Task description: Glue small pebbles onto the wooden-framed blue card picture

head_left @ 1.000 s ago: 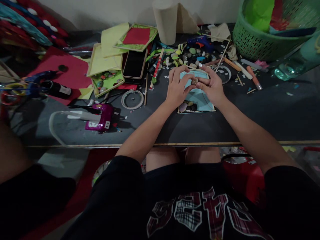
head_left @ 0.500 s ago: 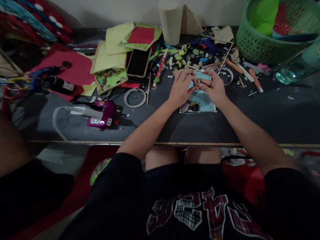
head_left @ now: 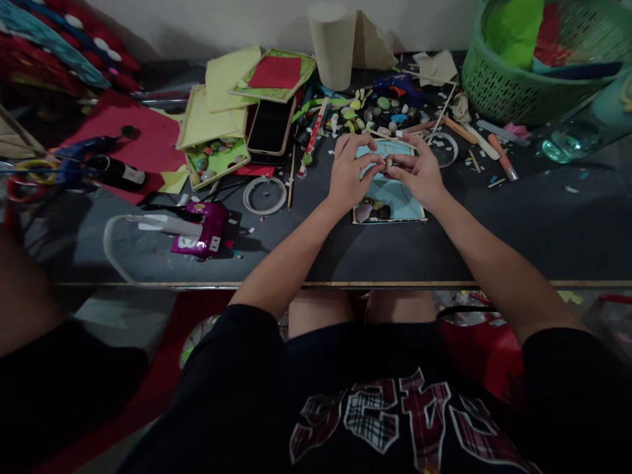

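Note:
My left hand and my right hand meet above a light-blue framed panel on the dark table. Between their pinched fingertips is a tiny light-and-dark piece that looks like a pebble; both hands are closed on it. Several dark and grey pebbles lie at the panel's near left corner. Thin pale sticks edge the panel, and my fingers cover part of its far side.
Loose pebbles spread behind my hands, near a blue glue gun. A green basket and a bottle stand right. Left are a tape roll, a phone, a purple power socket and another person's arm.
My left fingertips have shifted and now meet the right ones around the small piece, leaving it more visible. The panel stays in place; the view has moved slightly.

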Demonstrator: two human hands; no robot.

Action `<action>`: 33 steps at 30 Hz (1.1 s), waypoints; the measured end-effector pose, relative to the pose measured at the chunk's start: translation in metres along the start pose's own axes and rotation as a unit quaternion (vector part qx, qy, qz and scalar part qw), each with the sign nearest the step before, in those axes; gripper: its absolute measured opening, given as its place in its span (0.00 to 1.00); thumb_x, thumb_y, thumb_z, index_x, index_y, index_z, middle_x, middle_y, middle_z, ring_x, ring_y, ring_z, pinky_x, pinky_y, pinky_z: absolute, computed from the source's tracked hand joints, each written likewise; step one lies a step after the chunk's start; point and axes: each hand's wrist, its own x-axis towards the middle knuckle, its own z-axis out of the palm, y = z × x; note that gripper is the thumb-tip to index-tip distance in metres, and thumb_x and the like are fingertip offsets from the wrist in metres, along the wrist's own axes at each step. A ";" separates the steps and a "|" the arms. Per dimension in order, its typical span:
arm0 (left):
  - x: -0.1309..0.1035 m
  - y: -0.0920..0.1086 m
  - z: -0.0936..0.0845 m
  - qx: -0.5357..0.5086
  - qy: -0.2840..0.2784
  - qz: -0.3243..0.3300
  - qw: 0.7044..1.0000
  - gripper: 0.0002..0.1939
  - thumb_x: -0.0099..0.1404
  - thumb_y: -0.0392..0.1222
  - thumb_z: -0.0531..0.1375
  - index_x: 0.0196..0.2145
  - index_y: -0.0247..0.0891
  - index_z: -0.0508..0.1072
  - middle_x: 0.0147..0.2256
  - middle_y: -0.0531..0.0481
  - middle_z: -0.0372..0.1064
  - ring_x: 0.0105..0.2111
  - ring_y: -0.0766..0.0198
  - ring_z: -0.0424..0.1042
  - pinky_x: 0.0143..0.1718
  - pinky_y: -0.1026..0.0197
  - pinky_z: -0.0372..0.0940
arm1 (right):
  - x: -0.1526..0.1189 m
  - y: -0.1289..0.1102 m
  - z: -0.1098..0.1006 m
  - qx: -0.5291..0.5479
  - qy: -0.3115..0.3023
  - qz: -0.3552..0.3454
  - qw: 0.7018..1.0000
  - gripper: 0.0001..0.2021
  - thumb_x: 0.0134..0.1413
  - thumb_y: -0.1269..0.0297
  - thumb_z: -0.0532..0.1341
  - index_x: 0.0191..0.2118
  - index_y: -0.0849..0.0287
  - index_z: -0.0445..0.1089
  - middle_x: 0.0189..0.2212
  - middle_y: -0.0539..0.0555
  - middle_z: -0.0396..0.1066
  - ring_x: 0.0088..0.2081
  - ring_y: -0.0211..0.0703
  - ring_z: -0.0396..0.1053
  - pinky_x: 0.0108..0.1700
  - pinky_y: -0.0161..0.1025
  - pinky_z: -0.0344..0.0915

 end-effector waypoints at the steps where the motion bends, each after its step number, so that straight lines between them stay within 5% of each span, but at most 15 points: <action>1: 0.000 0.000 0.001 0.004 -0.005 0.009 1.000 0.24 0.72 0.61 0.47 0.35 0.44 0.75 0.45 0.41 0.74 0.52 0.51 0.69 0.55 0.44 0.66 | -0.001 0.000 0.000 0.001 -0.003 -0.002 1.000 0.50 0.31 0.39 0.75 0.62 0.45 0.57 0.47 0.52 0.78 0.49 0.47 0.77 0.57 0.52 0.73; 7: -0.002 0.006 0.000 0.017 -0.027 0.047 0.998 0.23 0.74 0.58 0.42 0.37 0.42 0.70 0.46 0.41 0.72 0.53 0.52 0.69 0.57 0.44 0.64 | -0.003 0.000 0.003 0.019 -0.012 -0.002 1.000 0.54 0.33 0.44 0.76 0.67 0.47 0.54 0.55 0.55 0.74 0.52 0.48 0.75 0.56 0.51 0.74; 16: -0.003 -0.002 0.009 0.017 -0.070 0.073 0.995 0.19 0.71 0.59 0.50 0.37 0.41 0.68 0.48 0.41 0.69 0.55 0.48 0.67 0.60 0.44 0.62 | -0.002 0.002 0.001 0.021 -0.005 0.029 0.999 0.49 0.37 0.59 0.76 0.67 0.52 0.57 0.57 0.56 0.73 0.48 0.46 0.78 0.55 0.51 0.75; 33: -0.004 0.003 0.007 0.012 -0.038 0.073 0.997 0.22 0.75 0.56 0.39 0.40 0.43 0.67 0.52 0.41 0.68 0.54 0.51 0.67 0.57 0.41 0.62 | -0.007 -0.009 0.003 0.052 0.007 0.024 0.998 0.54 0.31 0.47 0.77 0.67 0.49 0.55 0.46 0.53 0.79 0.51 0.50 0.76 0.55 0.54 0.75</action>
